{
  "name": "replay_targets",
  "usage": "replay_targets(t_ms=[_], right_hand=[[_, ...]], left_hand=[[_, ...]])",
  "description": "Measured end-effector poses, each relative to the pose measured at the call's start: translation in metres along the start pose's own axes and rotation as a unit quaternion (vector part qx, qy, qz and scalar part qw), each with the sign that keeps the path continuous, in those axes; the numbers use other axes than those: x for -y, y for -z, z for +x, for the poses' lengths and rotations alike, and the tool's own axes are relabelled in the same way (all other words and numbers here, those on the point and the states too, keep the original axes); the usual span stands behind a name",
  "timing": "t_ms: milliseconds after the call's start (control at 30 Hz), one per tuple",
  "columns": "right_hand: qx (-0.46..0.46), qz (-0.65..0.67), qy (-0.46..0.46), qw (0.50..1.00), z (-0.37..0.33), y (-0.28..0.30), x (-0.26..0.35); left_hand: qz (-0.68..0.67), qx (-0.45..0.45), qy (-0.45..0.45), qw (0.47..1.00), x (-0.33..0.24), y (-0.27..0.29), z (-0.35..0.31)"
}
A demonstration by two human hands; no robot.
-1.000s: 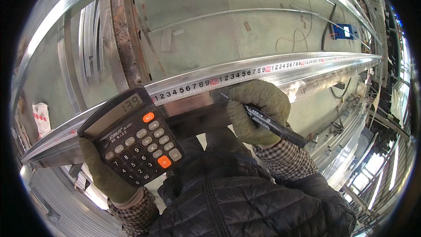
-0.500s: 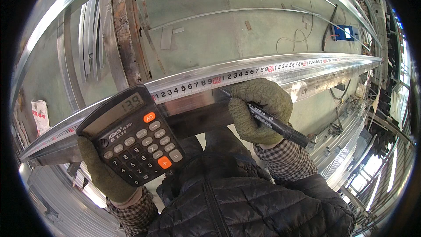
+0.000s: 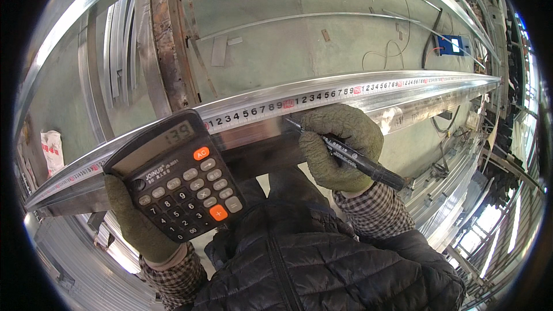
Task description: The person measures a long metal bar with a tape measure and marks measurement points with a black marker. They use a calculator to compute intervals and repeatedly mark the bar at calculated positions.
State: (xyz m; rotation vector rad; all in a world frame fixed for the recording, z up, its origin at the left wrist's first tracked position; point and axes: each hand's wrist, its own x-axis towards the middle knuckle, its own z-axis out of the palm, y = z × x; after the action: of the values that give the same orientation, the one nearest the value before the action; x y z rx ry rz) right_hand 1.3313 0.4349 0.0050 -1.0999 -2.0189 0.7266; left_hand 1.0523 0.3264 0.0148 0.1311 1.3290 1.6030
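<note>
Both hands are full on my feed: gloved left hand [image 3: 138, 219] gripping a black calculator [image 3: 193, 181], gloved right hand [image 3: 343, 147] wrapped round a black marker [image 3: 368, 167], its tip just beside the tape measure [image 3: 247, 117]. That tape runs along a shiny metal bar [image 3: 253, 137], and the calculator blocks my view of one stretch. Beyond, I've got greenish floor [image 3: 271, 46], a rusty beam [image 3: 163, 34] at left, a looping cable [image 3: 385, 53] and a blue box [image 3: 449, 45] at right.
</note>
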Motion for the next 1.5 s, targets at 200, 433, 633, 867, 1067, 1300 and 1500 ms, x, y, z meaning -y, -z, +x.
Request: replay_targets(t_ms=[200,433,633,867,1067,1300,1500], right_hand=[[-0.004,0.005,-0.011,1.000,0.002,-0.004,0.000],[0.060,-0.013,0.050,0.997,0.008,0.008,0.000],[0.014,0.001,-0.004,1.000,0.006,0.002,0.000],[-0.002,0.022,-0.036,0.999,-0.001,0.001,-0.001],[-0.082,0.215,-0.059,0.971,-0.013,-0.002,-0.010],[-0.096,0.377,-0.070,0.918,-0.035,0.008,0.014],[-0.013,0.371,-0.037,0.928,-0.071,-0.005,0.067]], left_hand=[[-0.023,0.015,0.007,1.000,0.001,0.003,0.001],[-0.018,0.035,-0.010,0.999,0.002,0.002,0.000],[-0.024,0.022,-0.009,0.999,0.002,0.000,-0.001],[-0.013,-0.006,-0.012,1.000,0.003,-0.002,0.000],[-0.031,-0.008,0.022,0.999,-0.001,-0.002,-0.002],[-0.102,0.076,0.042,0.991,-0.005,-0.008,-0.017],[-0.168,0.173,0.079,0.967,-0.007,-0.024,-0.046]])
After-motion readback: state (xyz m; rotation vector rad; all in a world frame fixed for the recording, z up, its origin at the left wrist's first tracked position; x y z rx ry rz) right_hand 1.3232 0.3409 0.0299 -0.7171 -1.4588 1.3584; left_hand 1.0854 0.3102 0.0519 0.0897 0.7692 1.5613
